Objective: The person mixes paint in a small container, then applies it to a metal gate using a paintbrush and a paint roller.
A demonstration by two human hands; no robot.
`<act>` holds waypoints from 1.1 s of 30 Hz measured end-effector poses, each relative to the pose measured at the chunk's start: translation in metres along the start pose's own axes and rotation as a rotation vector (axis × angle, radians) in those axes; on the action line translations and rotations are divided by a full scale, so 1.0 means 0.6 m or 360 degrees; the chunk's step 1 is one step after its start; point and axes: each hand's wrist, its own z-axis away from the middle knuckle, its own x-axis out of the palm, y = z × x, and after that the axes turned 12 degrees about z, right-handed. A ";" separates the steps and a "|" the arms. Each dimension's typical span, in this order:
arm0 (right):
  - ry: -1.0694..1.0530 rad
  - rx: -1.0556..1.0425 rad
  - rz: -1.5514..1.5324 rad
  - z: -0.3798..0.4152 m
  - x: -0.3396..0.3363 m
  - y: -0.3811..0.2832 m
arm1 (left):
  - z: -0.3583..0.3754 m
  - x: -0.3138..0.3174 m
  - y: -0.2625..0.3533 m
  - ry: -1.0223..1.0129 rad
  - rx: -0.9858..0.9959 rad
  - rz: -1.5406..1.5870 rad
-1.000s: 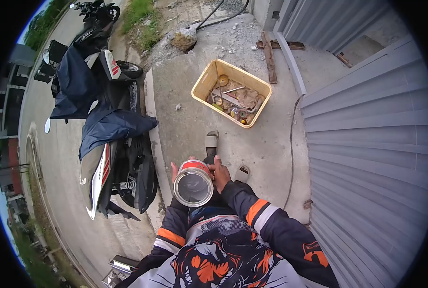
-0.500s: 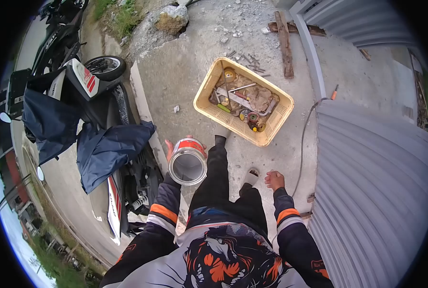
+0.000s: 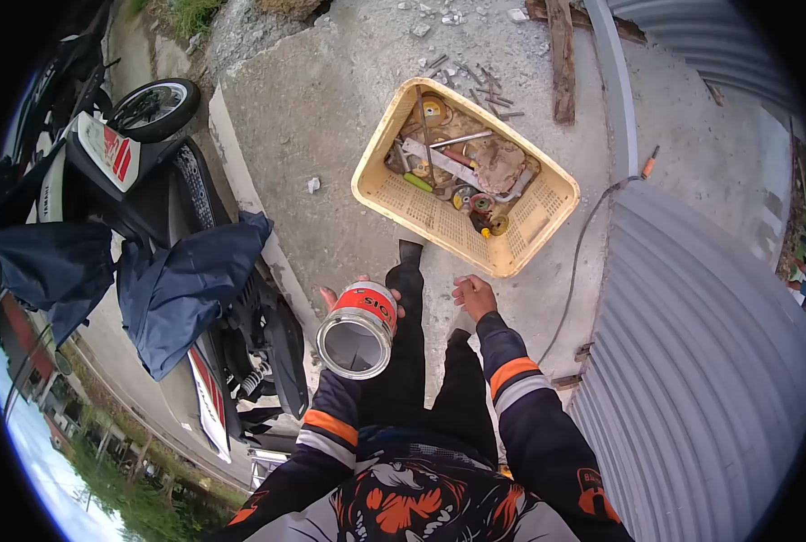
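Note:
My left hand (image 3: 330,297) is wrapped round a metal paint can (image 3: 371,305) with a red and white label. The can is tilted, its lidless mouth facing me and its inside grey. Most of that hand is hidden behind the can; fingertips show on both sides. My right hand (image 3: 475,297) hangs in the air with nothing in it, its fingers loosely bent and apart. It is just short of the near side of a yellow plastic crate (image 3: 502,256), not touching it. In the crate lie metal rods, discs, a green-handled tool (image 3: 418,182) and other hardware.
Parked motorcycles (image 3: 105,154), one partly under dark cloth (image 3: 181,294), stand on the left. Grey corrugated sheeting (image 3: 692,361) runs along the right, with a cable (image 3: 573,280) on the concrete beside it. Short metal rods (image 3: 489,86) and a wooden plank (image 3: 561,63) lie beyond the crate.
My right hand has moved forward and left, closer to the crate. The crate appears larger. The can, still in my left hand, has turned so more of its label shows.

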 end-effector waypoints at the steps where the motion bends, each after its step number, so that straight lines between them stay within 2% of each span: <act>1: -0.0013 -0.0005 0.0013 -0.002 0.003 0.000 | 0.000 -0.002 0.003 0.0002 -0.0010 0.0021; 5: -0.0067 -0.0011 0.0122 0.001 -0.001 0.000 | 0.001 -0.022 0.028 -0.0011 -0.0080 0.0053; 7: -0.0034 0.0027 0.0140 -0.004 -0.008 0.006 | -0.001 -0.030 0.043 -0.0059 -0.0121 0.0022; 11: 0.0140 0.0014 0.0176 -0.065 -0.025 0.031 | -0.014 -0.028 0.049 0.0050 -0.0041 -0.0044; 14: 0.0501 -0.0113 0.0210 -0.204 -0.059 0.064 | -0.035 -0.061 0.055 0.0107 -0.0023 -0.0028; 16: 0.0941 -0.0278 0.0534 -0.340 -0.086 0.102 | -0.047 -0.080 0.057 0.0121 0.0013 -0.0046; 18: 0.1130 -0.0272 0.0591 -0.426 -0.125 0.074 | -0.059 -0.103 0.070 0.0073 -0.0007 -0.0101; 20: 0.1477 -0.0269 0.0620 -0.508 -0.159 0.036 | -0.070 -0.119 0.086 0.0044 -0.0019 -0.0136; 22: 0.1597 -0.0336 0.0624 -0.596 -0.208 0.031 | -0.084 -0.130 0.110 -0.0069 -0.0062 -0.0274; 24: 0.1644 0.0012 0.0942 -0.659 -0.248 0.016 | -0.091 -0.134 0.131 -0.0061 -0.0058 -0.0417; 27: 0.1391 0.0198 0.0997 -0.677 -0.279 -0.014 | -0.105 -0.146 0.157 -0.0207 -0.0055 -0.0582; 31: 0.1243 0.0216 0.1042 -0.736 -0.289 0.016 | -0.113 -0.153 0.187 -0.0279 -0.0097 -0.0612; 33: 0.1369 0.0183 0.0911 -0.690 -0.272 -0.011 | -0.121 -0.153 0.192 -0.0333 -0.0132 -0.0644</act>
